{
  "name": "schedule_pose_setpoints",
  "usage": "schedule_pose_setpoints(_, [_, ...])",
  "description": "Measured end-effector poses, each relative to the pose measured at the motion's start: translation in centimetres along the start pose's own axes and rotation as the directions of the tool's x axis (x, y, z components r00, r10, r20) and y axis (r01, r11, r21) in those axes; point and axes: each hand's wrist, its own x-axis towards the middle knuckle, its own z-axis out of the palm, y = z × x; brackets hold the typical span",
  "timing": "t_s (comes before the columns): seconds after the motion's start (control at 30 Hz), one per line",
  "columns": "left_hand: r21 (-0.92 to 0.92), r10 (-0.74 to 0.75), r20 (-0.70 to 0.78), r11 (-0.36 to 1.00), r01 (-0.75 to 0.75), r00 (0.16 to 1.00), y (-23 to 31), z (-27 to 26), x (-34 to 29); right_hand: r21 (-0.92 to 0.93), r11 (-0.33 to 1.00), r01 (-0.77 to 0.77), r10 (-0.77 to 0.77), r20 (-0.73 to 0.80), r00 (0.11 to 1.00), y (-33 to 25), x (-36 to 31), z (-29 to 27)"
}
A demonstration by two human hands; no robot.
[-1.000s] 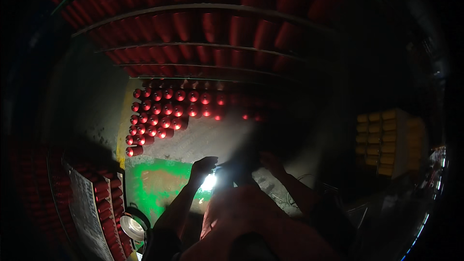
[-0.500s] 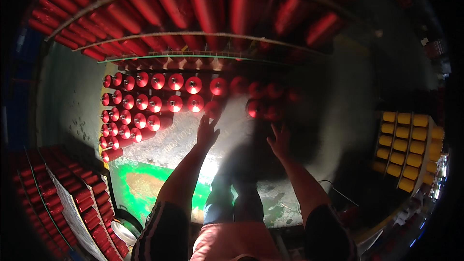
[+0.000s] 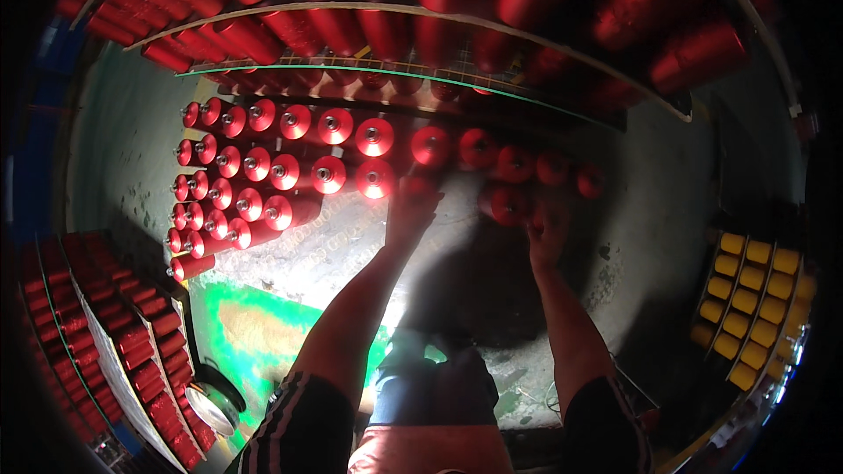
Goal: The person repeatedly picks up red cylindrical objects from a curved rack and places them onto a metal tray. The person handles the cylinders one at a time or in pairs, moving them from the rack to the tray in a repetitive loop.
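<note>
Red metal cylinders stand in rows on the floor, each with a round sloping top and a small fitting at its centre. My left hand (image 3: 411, 212) is closed round the side of a red cylinder (image 3: 420, 183) at the near edge of the rows, partly covering it. Farther right, in shadow, my right hand (image 3: 546, 244) has its fingers about another red cylinder (image 3: 545, 212), whose outline is dim. Just left of that hand stands a shadowed red cylinder (image 3: 507, 206). Both forearms reach forward, apart from each other.
A rack (image 3: 413, 9) of red cylinders spans the far side. Stacked red cylinders (image 3: 132, 316) fill shelves at the left. Yellow cylinders (image 3: 745, 301) sit in a rack at the right. A round metal pan (image 3: 211, 410) lies near the left shelves. Green paint (image 3: 263, 333) marks the floor.
Both hands have reached farther forward and right, from open above the floor to closed on the cylinders. The view has shifted, bringing more of the far rack into sight.
</note>
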Motion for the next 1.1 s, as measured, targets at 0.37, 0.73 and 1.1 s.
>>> schedule_pose_setpoints(0.37, [0.463,0.316,-0.149,0.86,-0.216,0.937,0.9,-9.6,-26.6,0.173,0.984,0.038,-0.06,0.124,0.99,-6.3,-12.4,-17.9])
schedule_pose_setpoints(0.73, [0.267,0.207,-0.69,0.964,-0.022,0.693,12.8,-18.0,-57.4,0.268,0.895,0.356,-0.433,0.333,0.838,-30.3,-11.9,-26.4])
schedule_pose_setpoints(1.1, [0.035,0.05,-0.989,0.993,-0.11,0.142,12.6,-21.3,-76.7,0.84,0.539,0.06,-0.717,0.421,0.555,-58.4,-20.0,-19.0])
